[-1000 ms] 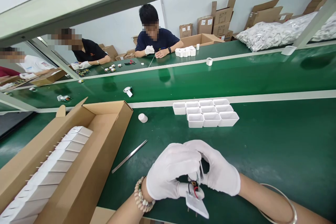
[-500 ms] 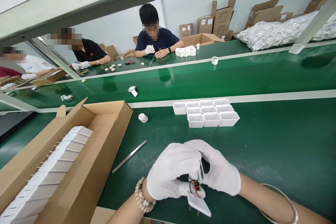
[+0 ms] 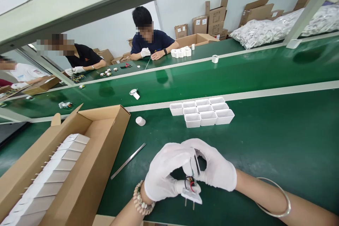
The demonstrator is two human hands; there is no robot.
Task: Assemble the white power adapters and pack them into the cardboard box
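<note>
In white gloves, my left hand (image 3: 168,173) and my right hand (image 3: 212,166) meet above the green bench, fingers closed round one small power adapter. Its white face plate (image 3: 192,196) hangs below the fingers, tilted, with two metal pins pointing down. Red and black wires (image 3: 190,182) run from the plate up between the hands. A thin flat piece with a pale edge (image 3: 196,164) stands between the fingers, partly hidden by my gloves. Metal tweezers (image 3: 128,161) lie on the bench left of my left hand.
White open housings (image 3: 208,118) stand in rows beyond my hands. On the left is a cardboard box (image 3: 106,141) holding a row of white adapters (image 3: 57,171). A white cap (image 3: 140,121) lies near it. Past the rail runs a green belt (image 3: 169,77); co-workers sit opposite.
The view has shifted slightly. The plug plate has tipped in my fingers, so its pins now point more plainly down. Both hands stay closed round the adapter.
</note>
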